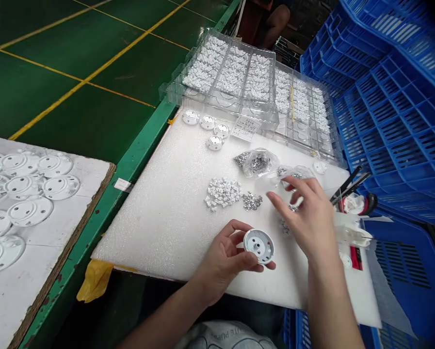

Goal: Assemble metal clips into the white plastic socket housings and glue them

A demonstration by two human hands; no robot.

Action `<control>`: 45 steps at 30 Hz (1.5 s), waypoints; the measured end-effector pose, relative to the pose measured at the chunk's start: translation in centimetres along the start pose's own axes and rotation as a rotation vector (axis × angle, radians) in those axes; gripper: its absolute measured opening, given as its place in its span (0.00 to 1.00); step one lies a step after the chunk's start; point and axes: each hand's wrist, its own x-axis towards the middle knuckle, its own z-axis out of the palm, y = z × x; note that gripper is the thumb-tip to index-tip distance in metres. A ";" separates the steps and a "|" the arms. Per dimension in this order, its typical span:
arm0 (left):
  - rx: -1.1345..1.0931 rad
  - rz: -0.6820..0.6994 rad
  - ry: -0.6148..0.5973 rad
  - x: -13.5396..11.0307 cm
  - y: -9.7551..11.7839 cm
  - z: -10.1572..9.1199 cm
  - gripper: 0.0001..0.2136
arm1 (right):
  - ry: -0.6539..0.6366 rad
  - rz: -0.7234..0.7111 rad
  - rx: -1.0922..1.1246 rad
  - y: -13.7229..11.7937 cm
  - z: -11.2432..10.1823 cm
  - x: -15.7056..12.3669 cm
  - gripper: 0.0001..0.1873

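Note:
My left hand (219, 259) grips a round white plastic cover (258, 246) by its rim, hollow side facing up, with holes and a central post showing. Above and to the right, my right hand (312, 215) hovers over the foam sheet (159, 208), thumb and fingers apart and nothing seen between them. Under its fingers lie small metal parts, partly hidden. A pile of small white plastic pieces (222, 193) sits beside a little heap of metal parts (252, 201). Behind these lies an open plastic bag (258, 163) of small metal parts.
Several white round covers (207, 122) stand near a handwritten label (245, 127). Clear trays (235, 72) of white pieces line the back. Blue crates (380, 111) and dark-handled tools (348, 184) are on the right. More white discs (30, 211) lie on a board at left.

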 end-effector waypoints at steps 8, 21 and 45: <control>-0.038 0.018 -0.025 -0.1 -0.3 0.0 0.27 | 0.110 0.140 0.733 -0.8 -0.1 0.0 0.11; 0.166 0.026 0.087 0.6 -0.8 0.3 0.28 | -0.398 0.443 1.211 1.6 -1.9 -3.5 0.27; 0.260 0.111 0.121 0.8 -1.0 0.8 0.25 | 0.287 0.160 1.147 1.0 -0.7 -4.0 0.29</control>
